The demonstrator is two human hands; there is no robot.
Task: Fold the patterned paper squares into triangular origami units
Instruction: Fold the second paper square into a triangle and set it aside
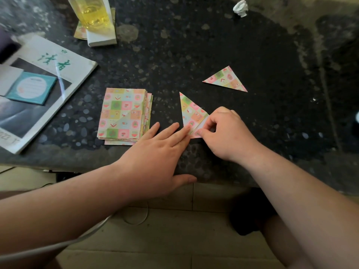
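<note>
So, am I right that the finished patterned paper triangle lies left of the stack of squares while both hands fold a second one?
Not quite: the head view shows the finished patterned paper triangle right of the stack of patterned paper squares; left hand and right hand do fold a second triangle.

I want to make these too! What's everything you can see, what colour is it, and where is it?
table: one, dark speckled, under everything
stack of paper squares: one stack, pastel checks, left of the hands
half-folded paper: one, pastel checks, under both hands
finished triangle: one, pastel checks, beyond the right hand
magazine: one, white with green writing, left edge
booklet: one, teal, on the magazine
bottle: one, clear with yellow liquid, far left, on the white block
white block: one, white, far left
paper ball: one, white, crumpled, far side
left hand: one, straight fingers pressing the half-folded paper
right hand: one, pinching its near corner
</note>
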